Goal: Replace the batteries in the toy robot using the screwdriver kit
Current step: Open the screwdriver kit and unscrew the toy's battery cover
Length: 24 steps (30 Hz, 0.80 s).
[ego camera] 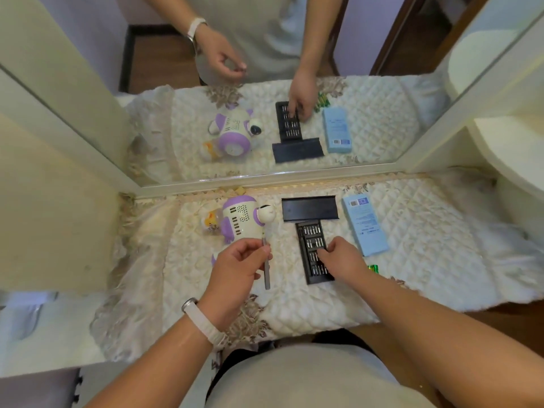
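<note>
bit tray (pixel 312 251) is open; left hand (pixel 244 260) pinches the screwdriver handle (pixel 266 272) just left of it, probably waiting for a bit; right hand (pixel 341 257) has curled fingers in its rows, can't tell if one's gripped; toy robot (pixel 241 219) lies further left; green batteries (pixel 373 267) wait just right

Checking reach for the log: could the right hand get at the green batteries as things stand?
Probably yes. The green batteries lie on the cloth just beside the right hand, nothing covering them; its fingertips are only in the bit tray.
</note>
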### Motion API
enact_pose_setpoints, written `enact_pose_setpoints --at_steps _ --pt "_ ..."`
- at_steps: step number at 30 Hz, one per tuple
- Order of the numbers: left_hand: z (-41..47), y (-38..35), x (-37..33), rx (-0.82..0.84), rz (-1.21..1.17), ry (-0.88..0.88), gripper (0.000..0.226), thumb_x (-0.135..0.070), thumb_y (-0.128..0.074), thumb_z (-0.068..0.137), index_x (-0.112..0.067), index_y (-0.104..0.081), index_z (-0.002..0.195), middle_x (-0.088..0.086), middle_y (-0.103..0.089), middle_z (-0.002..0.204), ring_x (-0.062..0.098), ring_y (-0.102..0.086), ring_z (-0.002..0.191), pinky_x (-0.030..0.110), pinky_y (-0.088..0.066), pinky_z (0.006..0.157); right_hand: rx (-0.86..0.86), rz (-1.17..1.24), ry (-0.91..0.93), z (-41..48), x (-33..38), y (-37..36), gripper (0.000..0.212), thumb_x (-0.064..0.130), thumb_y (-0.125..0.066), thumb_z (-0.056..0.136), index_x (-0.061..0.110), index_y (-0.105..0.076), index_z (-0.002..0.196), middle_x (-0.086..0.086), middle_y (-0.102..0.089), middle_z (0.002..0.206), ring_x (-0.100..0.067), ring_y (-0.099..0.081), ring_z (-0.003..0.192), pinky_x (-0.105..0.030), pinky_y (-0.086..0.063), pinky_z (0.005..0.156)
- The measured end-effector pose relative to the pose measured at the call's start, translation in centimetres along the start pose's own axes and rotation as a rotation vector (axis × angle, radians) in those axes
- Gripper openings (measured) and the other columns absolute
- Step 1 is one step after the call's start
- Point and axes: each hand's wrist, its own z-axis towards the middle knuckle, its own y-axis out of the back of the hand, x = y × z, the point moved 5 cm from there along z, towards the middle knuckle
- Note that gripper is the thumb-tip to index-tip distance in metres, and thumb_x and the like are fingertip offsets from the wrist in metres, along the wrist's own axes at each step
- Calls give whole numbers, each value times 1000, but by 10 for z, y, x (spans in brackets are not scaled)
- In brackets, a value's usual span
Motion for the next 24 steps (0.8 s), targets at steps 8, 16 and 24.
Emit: enact_pose_setpoints --at_steps 8,16,24 --pt "1 -16 -18 50 30 -22 6 -16 -65 95 -16 -71 92 -2 -75 81 10 -64 73 25 -49 66 139 705 -58 -39 15 26 21 -4 -42 87 10 -58 91 -10 -65 86 -17 -58 69 -27 -48 63" --pt "-11 -30 -40 14 16 -63 6 -14 -66 94 -16 -71 94 -6 -75 78 6 -66 72 21 -49 64 341 1011 181 -75 60 70 23 -6 -44 97 8 -55 112 -16 -72 101 -22 -72 93 -27 -58 76" --pt "-19 -35 -50 1 90 -161 7 -10 -69 91 -16 -74 89 7 -72 79 13 -62 72 18 -48 63 453 627 442 -83 91 81 7 3 -44 100 9 -45 98 -12 -74 93 -23 -72 88 -37 -58 78"
